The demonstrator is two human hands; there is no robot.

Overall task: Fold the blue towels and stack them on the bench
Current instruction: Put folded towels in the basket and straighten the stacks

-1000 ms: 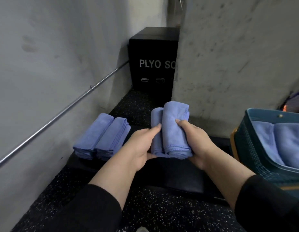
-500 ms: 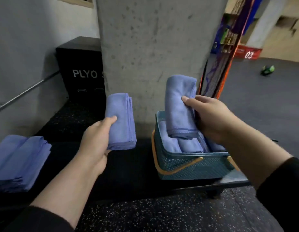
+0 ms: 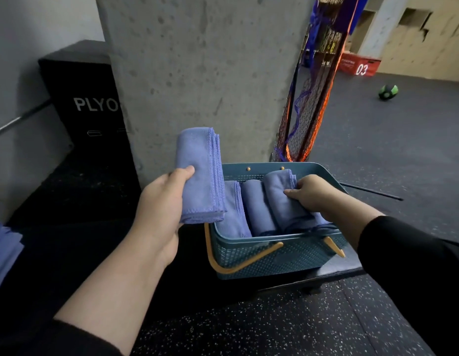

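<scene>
Bench stack cut off left.

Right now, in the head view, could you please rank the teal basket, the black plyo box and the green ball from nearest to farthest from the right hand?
1. Teal basket: the right hand reaches into it, gripping a folded towel.
2. Black plyo box: far left, behind the concrete pillar.
3. Green ball: on the floor, far back right.

A gym is shown. It is indicated by the black box lettered "PLYO", the speckled rubber floor, a green medicine ball and a red numbered box set beyond the concrete pillar.
</scene>
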